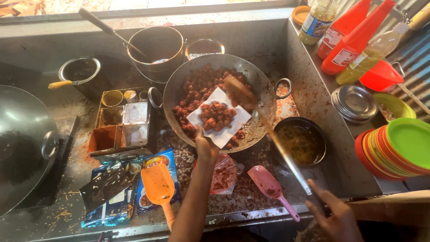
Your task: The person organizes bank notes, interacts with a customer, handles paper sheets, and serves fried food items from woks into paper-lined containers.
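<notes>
The left hand [205, 148] reaches up over the worktop [251, 197] and pinches the near edge of a white paper sheet [218, 117], grip clenched on it. The sheet lies in the big wok [264, 85], heaped with dark red fried pieces [217, 114], with more of the same loose in the wok around it.

The right hand [333, 215] sits low at the near right, closed around the end of a long-handled ladle [273, 139]. The handle's long axis runs on a diagonal — from that hand up and to the left — so the blurred ladle head [237, 89] hovers just beyond the paper's far right corner. The left hand is the nearer one to the paper; the ladle head comes at it from the opposite side.

Beside the wok stand a small black pot of sauce [301, 143], an orange scoop [157, 183] and a pink scoop [268, 183].
</notes>
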